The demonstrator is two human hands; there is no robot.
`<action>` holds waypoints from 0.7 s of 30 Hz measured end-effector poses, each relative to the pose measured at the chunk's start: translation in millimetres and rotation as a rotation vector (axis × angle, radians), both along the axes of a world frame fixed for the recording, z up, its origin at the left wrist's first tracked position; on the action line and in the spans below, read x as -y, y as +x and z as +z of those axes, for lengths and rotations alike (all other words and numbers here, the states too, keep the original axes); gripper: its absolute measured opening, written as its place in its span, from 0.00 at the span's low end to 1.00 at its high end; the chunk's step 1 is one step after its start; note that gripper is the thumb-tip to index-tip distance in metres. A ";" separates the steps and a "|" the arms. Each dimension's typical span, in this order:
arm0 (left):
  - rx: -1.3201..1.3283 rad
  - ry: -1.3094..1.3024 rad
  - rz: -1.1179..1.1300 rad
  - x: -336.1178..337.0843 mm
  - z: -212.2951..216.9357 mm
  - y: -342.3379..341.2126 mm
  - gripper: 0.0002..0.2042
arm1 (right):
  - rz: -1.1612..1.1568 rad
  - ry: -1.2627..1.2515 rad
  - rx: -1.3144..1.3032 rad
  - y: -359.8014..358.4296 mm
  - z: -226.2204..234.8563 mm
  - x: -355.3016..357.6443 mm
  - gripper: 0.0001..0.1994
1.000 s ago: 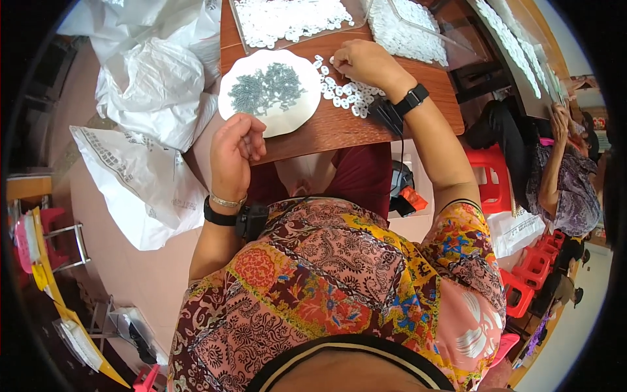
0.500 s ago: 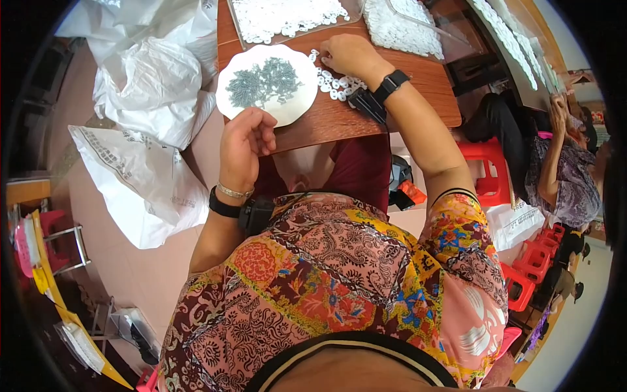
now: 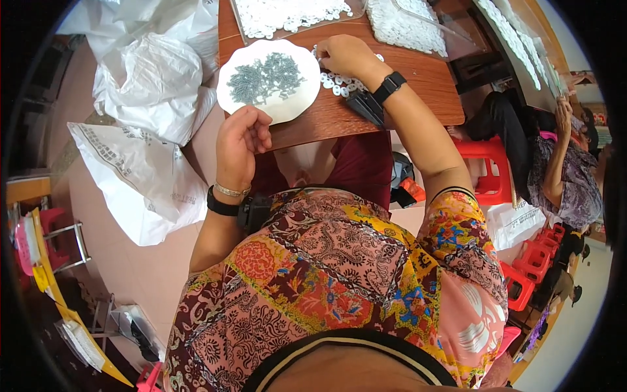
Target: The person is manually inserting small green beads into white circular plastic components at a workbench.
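Note:
A white scalloped plate lies on the brown table, with many thin dark grey pin-like pieces heaped in its middle. Just right of it are small white oval plastic pieces with holes. Over these, my right hand reaches down with its fingers pinched close to the plate's edge. What its fingertips hold is hidden. By the plate's near edge, my left hand is raised, fingers curled in and thumb against the index finger. Anything between them is too small to make out.
Two clear trays, one with loose white pieces and one heaped full, stand at the back. A black object lies near my right wrist. White sacks stand left of the table. Another person sits at the right, near a red stool.
My right hand has shifted slightly left, toward the plate, covering white pieces beside its rim. My left hand stays curled in about the same place.

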State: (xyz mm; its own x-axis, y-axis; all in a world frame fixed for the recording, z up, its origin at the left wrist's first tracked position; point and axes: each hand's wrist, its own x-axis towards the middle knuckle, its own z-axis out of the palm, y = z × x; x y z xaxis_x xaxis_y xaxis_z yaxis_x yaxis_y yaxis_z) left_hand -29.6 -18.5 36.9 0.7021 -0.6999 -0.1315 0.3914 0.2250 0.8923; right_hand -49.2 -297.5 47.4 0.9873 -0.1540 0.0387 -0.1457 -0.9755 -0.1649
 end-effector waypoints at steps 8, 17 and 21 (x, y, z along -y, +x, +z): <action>0.033 0.067 -0.097 9.9 2.5 -5.3 0.14 | 0.188 0.273 0.477 -44.2 39.8 -45.7 0.07; 0.018 0.049 -0.220 23.7 8.6 -11.5 0.14 | 0.225 0.276 0.734 -79.1 21.8 -114.5 0.05; 0.002 0.023 -0.189 24.4 11.8 -18.3 0.12 | 0.228 0.214 0.800 -84.2 17.9 -117.3 0.04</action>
